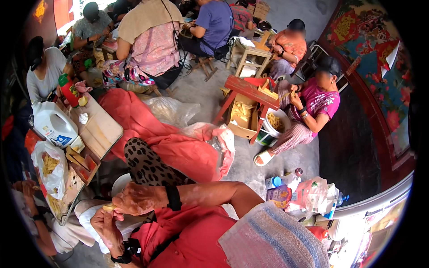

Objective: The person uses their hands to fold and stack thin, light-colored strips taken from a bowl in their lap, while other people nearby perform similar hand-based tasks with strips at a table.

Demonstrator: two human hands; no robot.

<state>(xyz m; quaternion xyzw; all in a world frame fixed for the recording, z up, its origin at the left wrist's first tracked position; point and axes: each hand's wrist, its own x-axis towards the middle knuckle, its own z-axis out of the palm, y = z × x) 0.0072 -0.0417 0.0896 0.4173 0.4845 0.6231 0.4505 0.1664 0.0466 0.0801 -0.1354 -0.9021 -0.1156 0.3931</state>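
Note:
Before my chest, my right hand (139,198) is closed with its fingertips on a small yellow piece (109,207), perhaps plant material. Just below, my left hand (109,226) pinches toward the same piece with thumb and fingers; its far side is hidden. White cloth (85,214) lies beneath the hands. Left of them, a worn table (72,196) bears an open white plastic bag (60,150) of yellow strips (50,164) and a wooden fixture (80,157). My knee, in leopard-print trousers (144,160), rises beyond.
Red cloth (174,147) covers the floor area ahead. A white jug (55,124) stands on the table. A co-worker (318,100) sits by a red bench (251,90), a cardboard box (243,114) and a bucket (276,124). Packages (308,194) lie to the right; another person's arm (37,214) is at lower left.

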